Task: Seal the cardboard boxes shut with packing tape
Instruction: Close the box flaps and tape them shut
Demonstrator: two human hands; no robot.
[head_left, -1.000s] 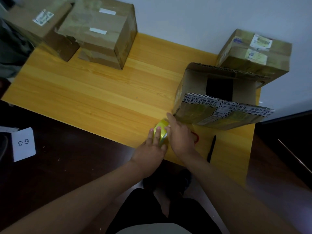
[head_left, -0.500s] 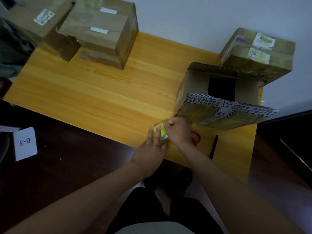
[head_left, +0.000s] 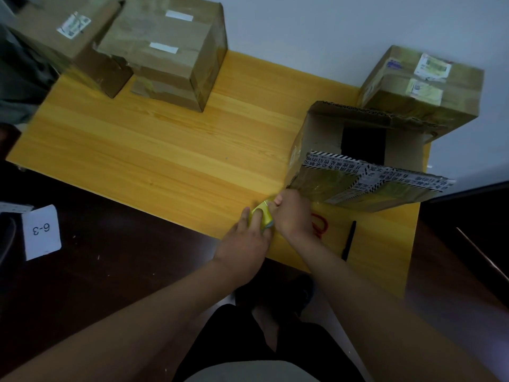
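A yellow-green roll of packing tape (head_left: 263,215) sits near the table's front edge. My left hand (head_left: 245,241) grips it from the left, fingers over its side. My right hand (head_left: 292,213) is curled against the roll's right side, thumb tip at its top, apparently picking at the tape. Just behind them stands an open cardboard box (head_left: 325,133) with a printed flap (head_left: 371,180) hanging toward me. Three closed taped boxes stand on the table: one at the back right (head_left: 418,86) and two at the back left (head_left: 165,53) (head_left: 74,40).
Red-handled scissors (head_left: 319,226) lie partly hidden behind my right wrist, and a black pen (head_left: 348,239) lies to their right. A card marked 6-3 (head_left: 41,232) sits on the dark floor at the left. The wooden table (head_left: 165,150) ends near my hands.
My right hand curled from a flat reach into a closed pose against the tape roll. The left hand kept its hold on the roll.
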